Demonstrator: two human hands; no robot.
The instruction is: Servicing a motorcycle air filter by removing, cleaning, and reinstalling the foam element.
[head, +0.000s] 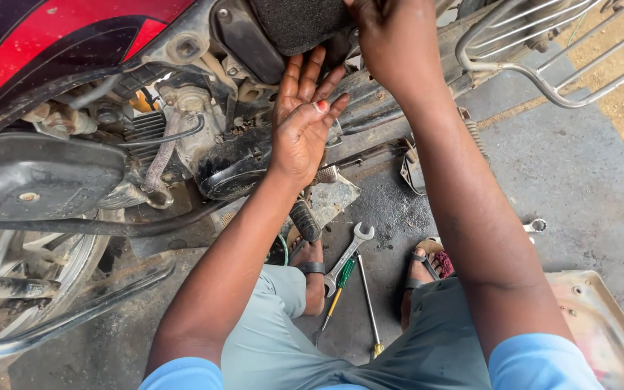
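A person sits low on an oil-stained concrete floor (pixel 579 188), seen from above, knees bent, working on the side of a red motorcycle (pixel 52 36) that fills the upper left.

The left hand (pixel 301 119) is raised in front of the engine (pixel 225 162), palm toward the camera, fingers spread and straight; its grip is released and holds nothing. It seems to brace or feel along the frame just right of the engine.

The right hand (pixel 391 40) reaches higher, above and right of the engine, to the lower edge of the black seat (pixel 297 22). Its fingers curl out of sight behind that edge, so I cannot tell whether the grip is clenched on anything.

Below the engine, on the floor between the person's 2 sandalled feet, lie tools set within easy reach: a silver open-ended spanner (pixel 348 256), a green-handled screwdriver (pixel 337 289) and a thin metal rod (pixel 367 296). A second spanner end (pixel 536 225) lies further right of the engine. A pale, grimy side cover panel (pixel 601 325) rests on the floor at lower right, apparently put aside off the machine. The chrome rear carrier rack (pixel 543 50) is at upper right, the front wheel (pixel 30 282) at lower left.
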